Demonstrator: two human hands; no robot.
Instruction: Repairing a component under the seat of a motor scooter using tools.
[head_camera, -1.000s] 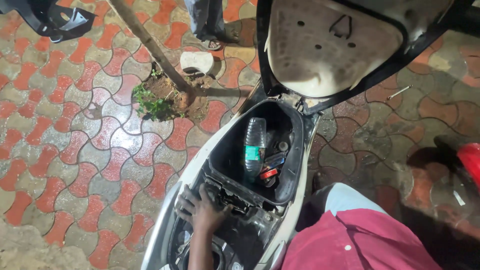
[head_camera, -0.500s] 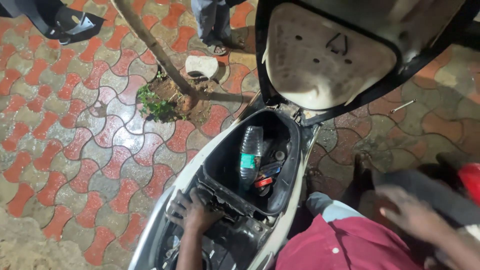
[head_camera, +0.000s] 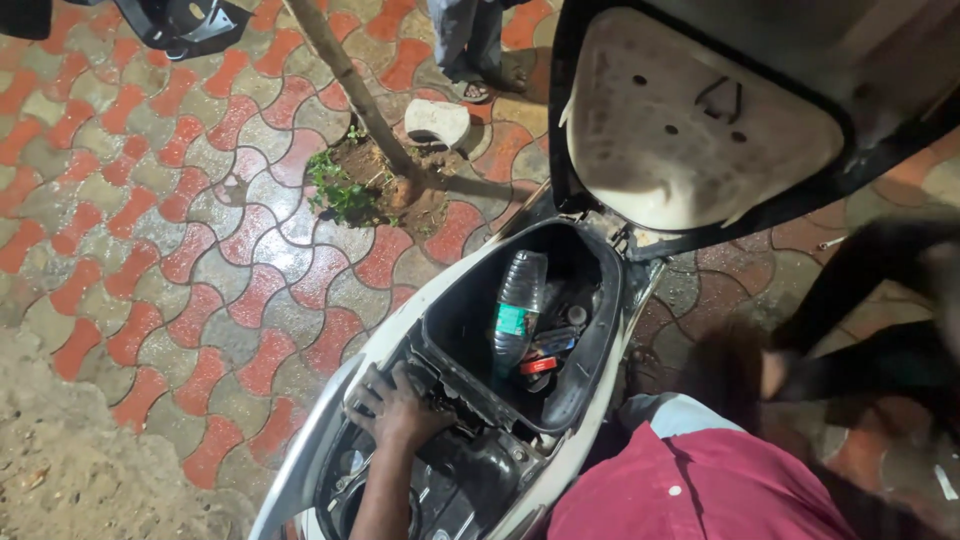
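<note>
The left hand (head_camera: 395, 410) is reaching down into the open body of a white scooter (head_camera: 330, 440). Its fingers are curling over a dark part at the front edge of the storage tub (head_camera: 470, 320), so it is gripping that part, not lying flat. That part is sitting right under the hand, near the scooter's side wall.

The seat (head_camera: 690, 120) is standing tipped up, past the tub from the hand, so the tub is staying open. Just beyond the hand, one clear plastic bottle (head_camera: 517, 310) with a green band is lying on its side in the tub. Beside the bottle some small dark and red bits are lying; I cannot count them well.

The right hand (head_camera: 775, 372) is showing only as a blur, well off to the right of the tub. I cannot tell if it is holding anything.

Far to the left of the hand, one thin tree trunk (head_camera: 350, 80) is growing out of a dirt patch in the red and grey paving (head_camera: 150, 230). One white stone (head_camera: 437, 122) is lying by it. One other person's legs (head_camera: 465, 40) are standing behind.
</note>
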